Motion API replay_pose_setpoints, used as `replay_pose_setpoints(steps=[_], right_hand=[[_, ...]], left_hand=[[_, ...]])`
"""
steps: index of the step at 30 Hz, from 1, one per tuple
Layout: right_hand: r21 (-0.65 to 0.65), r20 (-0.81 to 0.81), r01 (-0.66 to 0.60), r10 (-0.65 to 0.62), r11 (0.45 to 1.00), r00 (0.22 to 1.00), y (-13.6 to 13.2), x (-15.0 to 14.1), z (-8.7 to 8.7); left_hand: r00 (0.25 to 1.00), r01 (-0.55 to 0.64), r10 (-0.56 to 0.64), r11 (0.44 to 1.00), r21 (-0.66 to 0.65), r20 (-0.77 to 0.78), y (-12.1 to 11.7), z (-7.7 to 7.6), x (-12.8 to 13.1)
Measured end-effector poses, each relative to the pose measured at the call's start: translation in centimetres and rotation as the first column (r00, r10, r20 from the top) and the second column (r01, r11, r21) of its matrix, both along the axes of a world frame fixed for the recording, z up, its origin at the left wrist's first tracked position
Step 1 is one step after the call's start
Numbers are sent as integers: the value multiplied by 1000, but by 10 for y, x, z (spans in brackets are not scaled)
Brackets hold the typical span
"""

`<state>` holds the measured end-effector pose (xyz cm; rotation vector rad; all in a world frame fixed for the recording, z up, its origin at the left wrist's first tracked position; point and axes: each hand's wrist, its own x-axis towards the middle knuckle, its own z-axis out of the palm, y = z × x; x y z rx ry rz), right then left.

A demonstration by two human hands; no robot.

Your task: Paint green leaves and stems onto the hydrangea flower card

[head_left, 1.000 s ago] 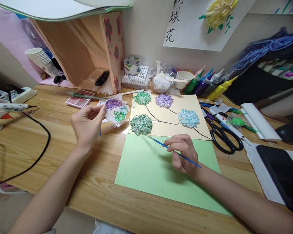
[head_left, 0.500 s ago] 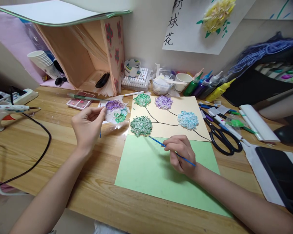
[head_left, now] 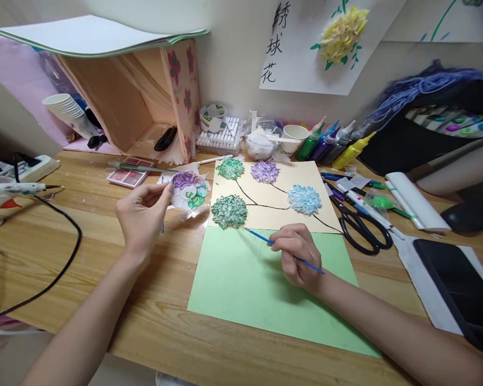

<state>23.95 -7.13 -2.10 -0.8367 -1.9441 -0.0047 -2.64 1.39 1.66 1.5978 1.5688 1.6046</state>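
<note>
My right hand (head_left: pixel 298 254) is closed on a thin blue paintbrush (head_left: pixel 261 237). The brush tip is at the lower edge of the dark green textured flower (head_left: pixel 229 211), on the cream paper (head_left: pixel 265 217) just above the green sheet (head_left: pixel 273 295). Beside the paper, my left hand (head_left: pixel 145 217) pinches the left edge of a round paint palette (head_left: pixel 189 190) smeared with purple and green. A short blue tip (head_left: pixel 163 229) shows under that hand. Black stems link the flowers: another green one (head_left: pixel 230 168), a purple one (head_left: pixel 265 171) and a light blue one (head_left: pixel 305 199).
Black scissors (head_left: pixel 364 228), pens and a phone (head_left: pixel 453 284) lie on the right. Paint bottles (head_left: pixel 312 140), a paper cup (head_left: pixel 294 138) and a tape roll (head_left: pixel 213 118) stand at the back. A glue gun (head_left: pixel 12 195) with a black cord (head_left: pixel 70 220) lies at left.
The camera view has shifted slightly. Both hands hold nearly the same pose, and the brush tip stays close to the dark green flower's lower edge.
</note>
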Motion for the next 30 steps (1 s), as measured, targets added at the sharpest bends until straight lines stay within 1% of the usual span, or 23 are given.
replay_pose_setpoints(steps=[4, 6, 9, 12, 14, 19, 25, 27, 30], right_hand=[[11, 33, -5, 5, 1000, 999, 0, 0, 2], [7, 30, 4, -4, 1000, 1000, 0, 0, 2], [26, 17, -6, 6, 1000, 1000, 0, 1, 2], [1, 35, -33, 33, 999, 999, 0, 1, 1], [-12, 29, -17, 17, 1000, 999, 0, 1, 1], [30, 25, 0, -1, 1000, 1000, -1, 3, 1], [-3, -4, 64, -64, 998, 998, 2, 7, -1], [8, -13, 55, -55, 998, 998, 2, 8, -1], [2, 4, 9, -9, 1000, 1000, 2, 7, -1]], left_hand=[[1000, -17, 17, 1000, 2, -10, -1, 1, 2], [998, -48, 49, 999, 17, -32, -2, 1, 4], [996, -76, 76, 997, 5, -45, -2, 1, 5], [996, -74, 73, 997, -9, -41, -2, 1, 6], [996, -79, 79, 997, -6, -44, -2, 1, 6], [996, -82, 83, 997, 7, -43, -2, 1, 6], [998, -56, 56, 998, 17, -13, -2, 1, 6], [998, -56, 56, 998, 20, -8, -2, 2, 6], [998, -59, 60, 998, 22, -12, -3, 2, 5]])
